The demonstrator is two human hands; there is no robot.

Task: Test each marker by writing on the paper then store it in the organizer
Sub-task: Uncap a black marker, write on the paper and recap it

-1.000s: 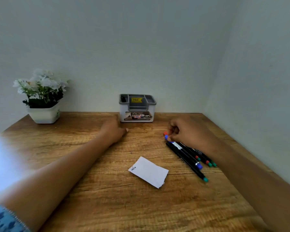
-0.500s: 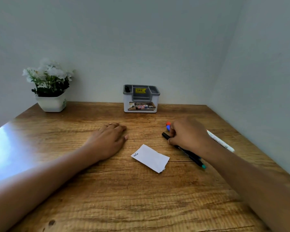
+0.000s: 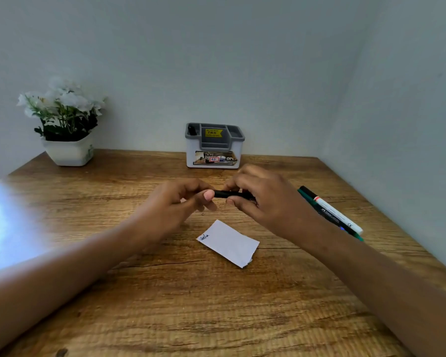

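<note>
Marker axis: the black marker [image 3: 223, 194] was held level above the surface [image 3: 139, 292], running left to right between the two hands.
Left hand: the left hand [image 3: 175, 204] pinched the marker's left end with thumb and curled fingers.
Right hand: the right hand [image 3: 265, 199] was wrapped round the other end, hiding most of the barrel.
Coming move: probably a pull apart along that axis to uncap; the capped end could not be told.
Paper: the paper slip [image 3: 229, 243] lay near, below the gap between the hands, towards the person.
Organizer: the organizer [image 3: 214, 148] stood behind the hands.
</note>
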